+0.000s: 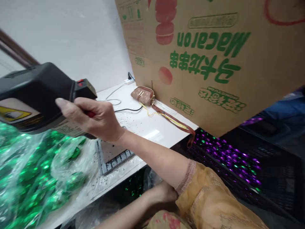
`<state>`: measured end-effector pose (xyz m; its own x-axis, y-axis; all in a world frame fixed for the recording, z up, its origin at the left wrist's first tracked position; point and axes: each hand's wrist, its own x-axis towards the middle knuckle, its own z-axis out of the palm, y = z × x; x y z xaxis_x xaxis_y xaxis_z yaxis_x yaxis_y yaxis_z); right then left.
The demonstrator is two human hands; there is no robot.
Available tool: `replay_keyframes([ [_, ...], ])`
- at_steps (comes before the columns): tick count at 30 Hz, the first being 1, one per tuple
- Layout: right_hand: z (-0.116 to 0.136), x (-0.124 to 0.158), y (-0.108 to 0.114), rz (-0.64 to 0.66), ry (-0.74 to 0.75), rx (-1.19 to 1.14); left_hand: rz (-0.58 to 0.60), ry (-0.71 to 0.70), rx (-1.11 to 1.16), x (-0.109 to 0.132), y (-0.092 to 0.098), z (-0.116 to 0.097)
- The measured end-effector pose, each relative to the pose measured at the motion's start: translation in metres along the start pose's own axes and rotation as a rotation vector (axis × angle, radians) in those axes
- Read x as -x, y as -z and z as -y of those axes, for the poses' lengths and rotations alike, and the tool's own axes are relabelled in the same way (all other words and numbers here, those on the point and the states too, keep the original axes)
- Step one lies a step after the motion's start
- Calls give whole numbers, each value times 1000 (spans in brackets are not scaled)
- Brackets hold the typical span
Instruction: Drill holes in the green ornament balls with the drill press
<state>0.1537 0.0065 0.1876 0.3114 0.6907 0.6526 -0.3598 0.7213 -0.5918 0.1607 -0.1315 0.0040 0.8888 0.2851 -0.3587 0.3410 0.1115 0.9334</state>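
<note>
My right hand (95, 117) is closed on a black power tool (40, 92) with a red switch and a yellow label; its exact kind I cannot make out. The tool is raised at the left, above clear plastic bags of shiny green ornaments (35, 178). Under my right forearm lies a flat grey tray or board (114, 156), sprinkled with dark specks. My left hand (166, 192) is low, near my body and below the table edge. The right sleeve and shadow hide its fingers.
A large Macaron carton (205, 54) rises at the right. Against it, a brown patterned pouch (143, 94) with a strap lies on the white table (154, 130). A black crate (283, 178) holds purple and green shiny pieces (228, 159). A power strip (130, 81) sits behind.
</note>
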Motion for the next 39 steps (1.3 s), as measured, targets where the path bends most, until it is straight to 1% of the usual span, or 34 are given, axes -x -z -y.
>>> replay_keyframes([
  [1, -2, 0, 1, 6, 17, 17, -7, 26, -30, 23, 8, 4],
  [2, -3, 1, 2, 73, 50, 12, -44, 50, -46, 48, 17, 8],
  [3, -5, 1, 3, 40, 27, 21, -145, 71, -49, 74, 26, 13],
  [4, -6, 2, 4, 96, 54, 13, -313, 85, -35, 101, 35, 18],
  [5, -7, 3, 5, 74, 80, 26, -548, 93, -19, 129, 45, 23],
  [6, -8, 3, 6, 47, 88, 58, -834, 97, -15, 157, 55, 29],
  [7, -9, 4, 7, 33, 99, 94, -1168, 93, -43, 187, 66, 36],
  [8, -10, 5, 7, 20, 126, 125, -1535, 83, -116, 217, 76, 43],
  [9, -12, 5, 7, 8, 151, 153, -1861, 83, -225, 247, 87, 52],
  [10, -14, 6, 8, 5, 188, 163, -2123, 109, -359, 276, 97, 61],
  [11, -16, 6, 8, -4, 214, 160, -2292, 167, -487, 304, 107, 72],
  [12, -18, 6, 8, -35, 223, 144, -2375, 245, -582, 330, 117, 82],
  [13, -21, 6, 8, -58, 241, 133, -2386, 345, -625, 351, 128, 93],
  [15, -25, 6, 9, -101, 286, 134, -2308, 502, -603, 382, 150, 110],
  [16, -27, 6, 9, -106, 305, 145, -2242, 533, -557, 390, 162, 117],
  [17, -28, 5, 9, -130, 332, 149, -2181, 529, -500, 393, 175, 121],
  [19, -28, 4, 9, -119, 338, 129, -2114, 470, -388, 387, 200, 124],
  [22, -24, 3, 5, -137, 326, 95, -2137, 378, -318, 362, 232, 119],
  [23, -23, 3, 4, -149, 323, 94, -2124, 343, -312, 352, 241, 116],
  [26, -19, 3, 1, -159, 315, 122, -2033, 240, -304, 326, 262, 109],
  [29, -18, 3, 4, -142, 309, 183, -1978, 140, -371, 312, 284, 106],
  [31, -18, 4, 5, -134, 309, 218, -1950, 71, -466, 310, 301, 110],
  [33, -16, 5, 4, -139, 308, 246, -1930, -3, -574, 313, 319, 120],
  [37, -12, 9, -5, -199, 248, 317, -1861, -182, -780, 327, 353, 147],
  [39, -11, 11, -9, -215, 241, 343, -1812, -222, -846, 334, 365, 156],
])
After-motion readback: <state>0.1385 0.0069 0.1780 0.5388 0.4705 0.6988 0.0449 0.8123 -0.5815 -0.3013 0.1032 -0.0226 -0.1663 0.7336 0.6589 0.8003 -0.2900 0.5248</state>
